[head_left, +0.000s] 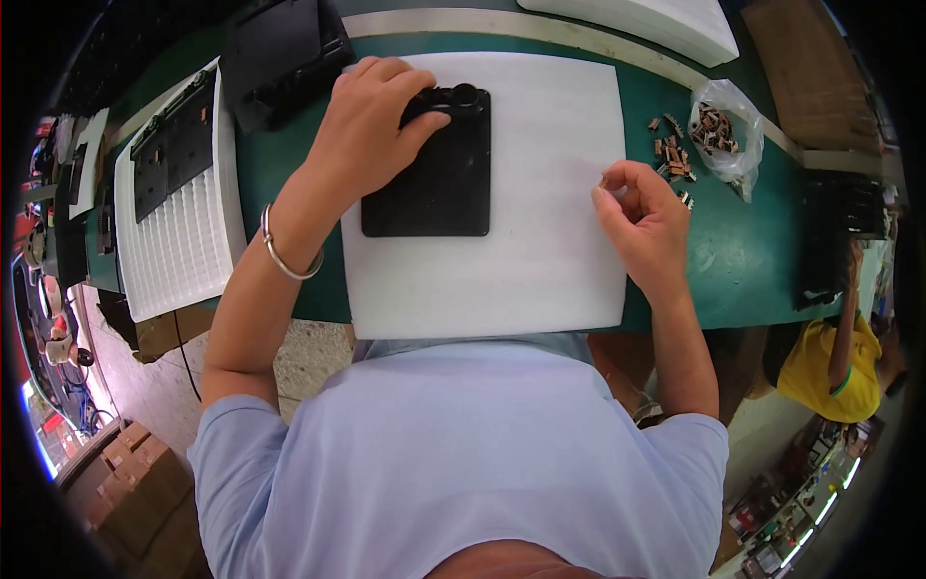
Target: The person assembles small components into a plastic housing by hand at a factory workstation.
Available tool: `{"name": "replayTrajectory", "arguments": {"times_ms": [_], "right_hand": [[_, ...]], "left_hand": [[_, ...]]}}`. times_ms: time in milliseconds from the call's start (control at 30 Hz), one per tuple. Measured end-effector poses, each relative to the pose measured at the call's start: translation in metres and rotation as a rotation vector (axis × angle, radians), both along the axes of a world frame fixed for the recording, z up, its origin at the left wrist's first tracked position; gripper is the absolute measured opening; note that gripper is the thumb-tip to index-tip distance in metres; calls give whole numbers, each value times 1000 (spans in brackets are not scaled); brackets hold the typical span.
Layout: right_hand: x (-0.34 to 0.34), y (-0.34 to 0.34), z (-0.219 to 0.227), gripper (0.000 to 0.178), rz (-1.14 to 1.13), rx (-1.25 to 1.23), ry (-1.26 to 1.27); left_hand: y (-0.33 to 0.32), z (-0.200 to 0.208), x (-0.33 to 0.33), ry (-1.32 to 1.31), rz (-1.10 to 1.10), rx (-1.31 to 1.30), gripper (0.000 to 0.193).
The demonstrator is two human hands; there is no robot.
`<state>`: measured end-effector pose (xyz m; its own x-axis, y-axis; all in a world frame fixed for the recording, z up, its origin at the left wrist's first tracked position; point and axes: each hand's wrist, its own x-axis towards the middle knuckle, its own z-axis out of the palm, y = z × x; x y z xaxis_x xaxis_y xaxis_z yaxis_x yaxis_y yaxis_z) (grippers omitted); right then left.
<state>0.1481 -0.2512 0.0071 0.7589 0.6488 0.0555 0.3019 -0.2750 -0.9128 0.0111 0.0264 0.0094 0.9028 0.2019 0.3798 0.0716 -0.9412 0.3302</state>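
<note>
A flat black rectangular panel with a raised, knobbed strip along its far edge lies on a white foam sheet. My left hand grips it at the far left corner, thumb on top and fingers curled over the far edge. Over the sheet's right edge, my right hand is closed in a pinch at thumb and forefinger. A tiny bit shows at those fingertips, too small to name. Close beyond that hand, loose small copper-and-dark metal parts are scattered. More such parts fill a clear plastic bag.
The foam sheet covers part of a green table. Left stands a white ribbed tray with black panels; a black case sits at the far left. A white box lies at the back. A person in yellow is at right.
</note>
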Motion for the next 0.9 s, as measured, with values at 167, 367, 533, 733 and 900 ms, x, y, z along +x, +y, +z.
{"name": "replayTrajectory", "arguments": {"times_ms": [167, 367, 533, 733, 900], "right_hand": [[-1, 1, 2, 17, 28, -73, -45], [1, -1, 3, 18, 123, 92, 79], [1, 2, 13, 19, 99, 146, 166], [10, 17, 10, 22, 137, 58, 87], [17, 35, 13, 23, 218, -173, -299]], "left_hand": [[-14, -4, 15, -20, 22, -24, 27], [-27, -10, 20, -109, 3, -48, 29], [-23, -18, 16, -163, -7, -79, 31], [-22, -17, 18, -156, -18, -78, 31], [-20, -18, 18, -181, -24, -79, 29]]}}
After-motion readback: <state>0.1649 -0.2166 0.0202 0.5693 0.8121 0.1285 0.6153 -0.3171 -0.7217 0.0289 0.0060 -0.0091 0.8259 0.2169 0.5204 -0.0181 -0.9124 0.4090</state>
